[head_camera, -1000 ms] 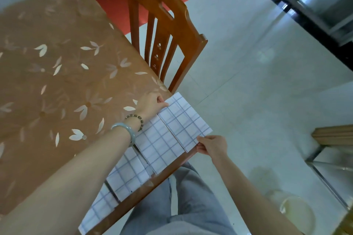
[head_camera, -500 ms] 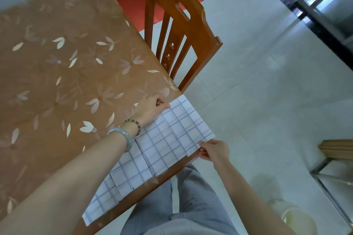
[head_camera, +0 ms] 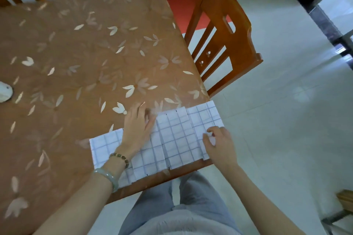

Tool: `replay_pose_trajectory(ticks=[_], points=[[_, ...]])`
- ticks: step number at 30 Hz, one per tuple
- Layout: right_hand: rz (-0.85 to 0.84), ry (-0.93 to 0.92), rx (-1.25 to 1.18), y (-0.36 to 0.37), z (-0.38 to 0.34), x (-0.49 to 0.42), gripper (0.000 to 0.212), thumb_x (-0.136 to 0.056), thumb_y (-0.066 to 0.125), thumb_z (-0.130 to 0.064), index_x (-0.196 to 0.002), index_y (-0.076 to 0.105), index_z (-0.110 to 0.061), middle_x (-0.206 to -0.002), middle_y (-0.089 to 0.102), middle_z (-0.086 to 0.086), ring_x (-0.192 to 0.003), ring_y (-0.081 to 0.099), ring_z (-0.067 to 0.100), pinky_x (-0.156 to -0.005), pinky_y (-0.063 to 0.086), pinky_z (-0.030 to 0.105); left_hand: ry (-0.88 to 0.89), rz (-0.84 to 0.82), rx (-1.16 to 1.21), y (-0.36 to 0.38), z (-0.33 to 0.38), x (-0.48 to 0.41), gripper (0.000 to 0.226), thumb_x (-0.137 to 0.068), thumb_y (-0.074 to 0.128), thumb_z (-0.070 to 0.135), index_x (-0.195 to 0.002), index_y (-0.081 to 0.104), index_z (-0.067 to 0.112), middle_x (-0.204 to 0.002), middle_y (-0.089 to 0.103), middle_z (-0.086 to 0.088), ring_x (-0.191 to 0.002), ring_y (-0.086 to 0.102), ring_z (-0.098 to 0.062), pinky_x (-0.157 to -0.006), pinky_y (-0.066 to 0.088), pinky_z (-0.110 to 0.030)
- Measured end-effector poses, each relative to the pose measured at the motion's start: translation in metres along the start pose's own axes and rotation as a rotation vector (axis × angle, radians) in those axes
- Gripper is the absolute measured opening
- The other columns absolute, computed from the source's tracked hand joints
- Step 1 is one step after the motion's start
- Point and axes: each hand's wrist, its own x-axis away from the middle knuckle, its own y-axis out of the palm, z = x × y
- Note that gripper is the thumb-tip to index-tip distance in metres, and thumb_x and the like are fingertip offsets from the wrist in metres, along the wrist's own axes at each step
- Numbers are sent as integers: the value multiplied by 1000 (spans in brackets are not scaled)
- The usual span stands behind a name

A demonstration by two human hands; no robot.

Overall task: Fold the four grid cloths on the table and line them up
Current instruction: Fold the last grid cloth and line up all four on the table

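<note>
Your grid cloths (head_camera: 175, 139) run left-to-right along the table's (head_camera: 76, 63) near edge — your left hand (head_camera: 138, 128) rests flat mid-row, fingers straight, while your right hand (head_camera: 217, 143), the nearer, pinches the rightmost cloth (head_camera: 204, 118) overhanging the corner.

White object (head_camera: 5, 91) cut by left edge, perhaps a dish, cloths (head_camera: 175, 139) partly under left hand (head_camera: 138, 128)

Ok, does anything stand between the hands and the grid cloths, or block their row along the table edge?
Nothing visible does. The left hand lies flat on the grid cloths, the right hand pinches the rightmost cloth, and a white object on the table sits far off to the left.
</note>
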Motion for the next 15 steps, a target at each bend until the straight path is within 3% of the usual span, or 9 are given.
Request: replay_pose_trajectory(ticks=[4, 7, 11, 15], points=[[-144, -562, 322, 48, -41, 9, 48, -88, 41, -45, -127, 52, -20, -136, 49, 15, -124, 45, 34, -101, 39, 50, -232, -13, -121, -18, -50, 74, 67, -97, 22, 48, -141, 41, 1, -148, 38, -16, -140, 30, -32, -115, 26, -43], [-321, -833, 499, 82, -64, 19, 60, -86, 35, -51, -139, 39, -23, -148, 37, 15, -138, 28, 34, -110, 25, 56, -252, -134, -280, -19, -67, 126, 69, -99, 14, 53, -148, 31, 8, -153, 33, -14, -143, 25, -30, -119, 12, -41], [-463, -877, 613, 108, -65, 25, 73, -83, 34, -56, -145, 35, -17, -152, 32, 15, -142, 16, 31, -111, 13, 54, -195, -198, -373, -15, -69, 159, 67, -99, 16, 55, -151, 25, 14, -154, 31, -15, -142, 29, -34, -116, 16, -50], [-528, -856, 675, 114, -52, 32, 75, -85, 35, -60, -146, 34, -16, -152, 31, 14, -142, 24, 31, -110, 13, 55, -184, -266, -401, -6, -75, 169, 68, -99, 11, 56, -150, 28, 16, -154, 32, -15, -141, 29, -36, -115, 19, -53]])
